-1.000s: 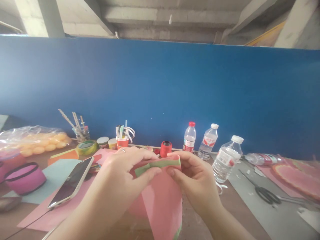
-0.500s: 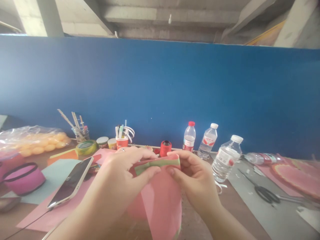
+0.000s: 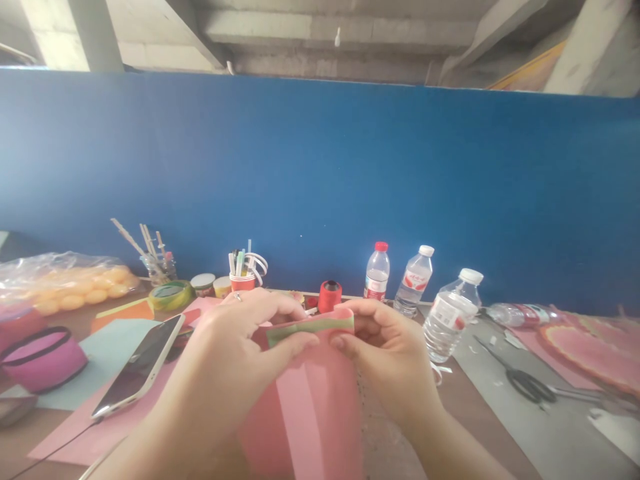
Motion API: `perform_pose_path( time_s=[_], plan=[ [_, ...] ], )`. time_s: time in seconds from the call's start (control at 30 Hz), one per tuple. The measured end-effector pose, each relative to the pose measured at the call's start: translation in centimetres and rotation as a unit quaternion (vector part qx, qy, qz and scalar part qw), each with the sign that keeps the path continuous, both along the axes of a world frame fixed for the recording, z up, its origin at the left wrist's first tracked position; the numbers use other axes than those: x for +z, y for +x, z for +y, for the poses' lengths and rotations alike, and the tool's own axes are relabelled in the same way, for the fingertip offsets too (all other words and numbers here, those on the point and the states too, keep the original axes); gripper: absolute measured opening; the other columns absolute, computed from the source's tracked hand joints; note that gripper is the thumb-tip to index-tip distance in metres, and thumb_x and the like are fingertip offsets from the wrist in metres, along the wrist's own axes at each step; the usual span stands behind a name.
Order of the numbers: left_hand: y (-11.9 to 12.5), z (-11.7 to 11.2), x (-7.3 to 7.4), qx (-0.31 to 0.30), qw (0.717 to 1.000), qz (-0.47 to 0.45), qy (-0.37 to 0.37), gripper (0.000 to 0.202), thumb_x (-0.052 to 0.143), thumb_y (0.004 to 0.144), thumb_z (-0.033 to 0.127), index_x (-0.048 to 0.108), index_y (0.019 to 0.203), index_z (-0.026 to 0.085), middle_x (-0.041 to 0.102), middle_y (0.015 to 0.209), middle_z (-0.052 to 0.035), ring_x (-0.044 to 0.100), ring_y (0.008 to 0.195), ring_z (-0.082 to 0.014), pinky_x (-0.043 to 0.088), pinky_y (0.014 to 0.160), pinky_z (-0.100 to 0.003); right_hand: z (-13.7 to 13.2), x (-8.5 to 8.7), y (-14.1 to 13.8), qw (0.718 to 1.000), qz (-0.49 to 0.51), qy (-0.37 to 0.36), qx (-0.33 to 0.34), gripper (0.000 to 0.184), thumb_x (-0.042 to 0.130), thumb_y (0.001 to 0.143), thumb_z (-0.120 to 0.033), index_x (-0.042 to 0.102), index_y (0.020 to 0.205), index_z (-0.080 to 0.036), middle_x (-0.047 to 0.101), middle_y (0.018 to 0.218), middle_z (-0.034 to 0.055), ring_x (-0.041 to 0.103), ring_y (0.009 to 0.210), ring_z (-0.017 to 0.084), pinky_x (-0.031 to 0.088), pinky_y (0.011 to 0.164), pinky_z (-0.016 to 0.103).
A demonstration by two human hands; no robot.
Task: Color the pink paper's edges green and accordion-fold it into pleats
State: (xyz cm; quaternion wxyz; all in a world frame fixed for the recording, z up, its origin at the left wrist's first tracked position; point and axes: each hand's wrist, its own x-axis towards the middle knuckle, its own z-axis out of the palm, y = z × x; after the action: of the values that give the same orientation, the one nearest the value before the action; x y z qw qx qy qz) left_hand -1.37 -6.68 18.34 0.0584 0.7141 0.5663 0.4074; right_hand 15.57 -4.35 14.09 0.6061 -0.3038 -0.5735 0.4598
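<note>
While a blue panel (image 3: 300,167) fills the background from side to side, a brown table (image 3: 390,440) spreads below it, with a grey sheet (image 3: 493,400) lying on its right side. Next in size comes the pink paper (image 3: 310,407), held up over the table between both hands; its lower part hangs down and runs out of the bottom of the view. The left hand (image 3: 235,340) pinches the upper edge toward the left, thumb on the near face, and the right hand (image 3: 390,347) grips the right end of that edge between thumb and fingers. Neither is free – both are closed on the paper, though some fingertips are hidden behind it. Just beyond the right hand stands a clear bottle (image 3: 453,313); a phone (image 3: 140,367) lies to the left, and black-handled scissors (image 3: 530,387) rest on the grey sheet, well apart from the hands. Smallest is the green band (image 3: 315,325) along the top edge, which looks like a strip turned over. As far as can be judged, that fold is formed but only held by the fingers – no fastening shows on it – so any securing seems left undone. Whether the crease is pressed flat cannot be told.
</note>
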Motion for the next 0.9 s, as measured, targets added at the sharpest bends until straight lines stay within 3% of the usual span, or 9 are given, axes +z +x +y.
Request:
perform_pose_path(
  time_s=[0.37,0.47,0.6,0.9],
  plan=[
    [-0.37,0.43,-0.26,-0.033,0.998,-0.018,-0.041,0.009,0.063,0.071,0.037,0.063,0.077,0.03,0.064,0.074,0.0077,0.057,0.058,-0.0108,0.042,0.05,-0.021,-0.38,0.07,0.16,0.999,-0.045,-0.009,0.022,0.022,0.067,0.076,-0.019,0.067,0.097,-0.025,0.074,0.08,0.0003,0.068,0.073,0.016,0.055,0.062,0.025],
    [-0.42,0.45,-0.35,-0.04,0.998,-0.016,-0.044,0.012,0.063,0.072,0.04,0.064,0.078,0.03,0.064,0.074,0.0067,0.057,0.058,-0.011,0.042,0.048,-0.021,-0.41,0.23,0.23,0.998,-0.043,0.003,0.04,0.015,0.066,0.076,-0.019,0.068,0.09,-0.023,0.072,0.08,0.0004,0.066,0.071,0.014,0.053,0.062,0.024],
    [-0.38,0.6,-0.61,-0.054,0.998,-0.012,-0.043,0.013,0.063,0.073,0.041,0.064,0.08,0.03,0.064,0.078,0.0053,0.059,0.064,-0.0122,0.044,0.049,-0.02,-0.36,0.28,0.2,0.999,-0.046,-0.007,0.012,0.004,0.067,0.073,-0.02,0.067,0.076,-0.021,0.067,0.069,-0.0016,0.06,0.06,0.01,0.047,0.052,0.02],
    [-0.22,0.38,-0.38,-0.062,0.996,-0.024,-0.068,0.014,0.063,0.073,0.041,0.065,0.079,0.028,0.065,0.081,0.0017,0.06,0.07,-0.0153,0.048,0.055,-0.024,-0.55,0.3,0.09,0.998,-0.062,-0.009,-0.017,0.006,0.066,0.072,-0.025,0.069,0.077,-0.021,0.069,0.071,0.0017,0.061,0.062,0.014,0.046,0.051,0.025]
  ],
)
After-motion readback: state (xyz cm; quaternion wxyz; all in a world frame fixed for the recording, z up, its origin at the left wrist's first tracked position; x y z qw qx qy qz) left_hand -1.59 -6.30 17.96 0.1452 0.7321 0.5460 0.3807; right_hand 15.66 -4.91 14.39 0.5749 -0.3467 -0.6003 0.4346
